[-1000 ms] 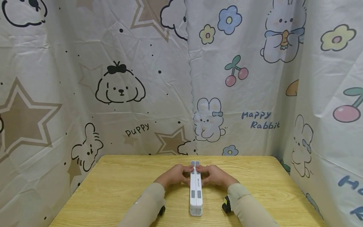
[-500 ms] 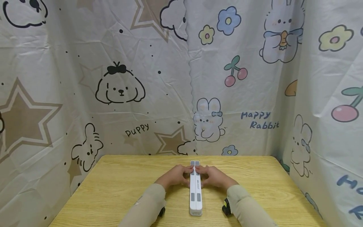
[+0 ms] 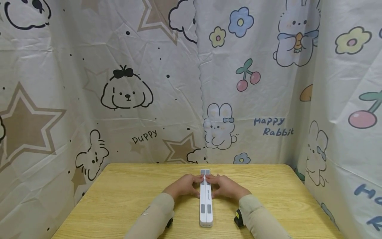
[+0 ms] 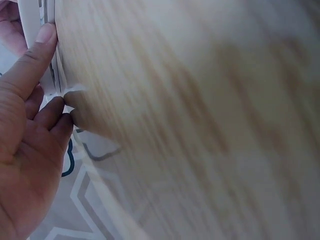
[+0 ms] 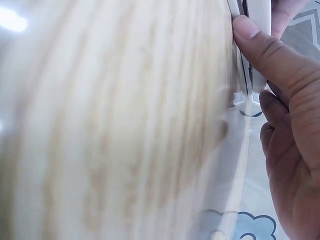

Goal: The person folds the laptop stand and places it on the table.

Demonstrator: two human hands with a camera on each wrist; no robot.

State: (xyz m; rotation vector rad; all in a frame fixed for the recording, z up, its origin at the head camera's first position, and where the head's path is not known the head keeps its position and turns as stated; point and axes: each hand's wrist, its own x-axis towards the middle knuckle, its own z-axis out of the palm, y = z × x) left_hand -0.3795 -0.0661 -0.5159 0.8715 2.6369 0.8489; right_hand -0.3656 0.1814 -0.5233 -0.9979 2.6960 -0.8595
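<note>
A long, narrow white bar with grey pads and a seam down its middle, looking like a folded laptop stand (image 3: 206, 197), lies lengthwise on the wooden table. My left hand (image 3: 184, 184) grips its left side near the far end, fingers at the top and thumb lower on the side. From the right, my right hand (image 3: 229, 185) holds it the same way, opposite. The left wrist view shows the left thumb (image 4: 46, 34) against the stand's edge. In the right wrist view the right thumb (image 5: 247, 27) presses on the side of the stand (image 5: 260, 37).
The wooden table (image 3: 128, 205) stretches out around both forearms. A cream curtain (image 3: 179, 93) printed with puppies, rabbits and flowers hangs behind the table and along its sides. A black and yellow device (image 3: 238, 217) sits at the right wrist.
The near end of the stand's upper part has come down slightly, so its front face looks thinner. Both hands have kept their places on the sides.
</note>
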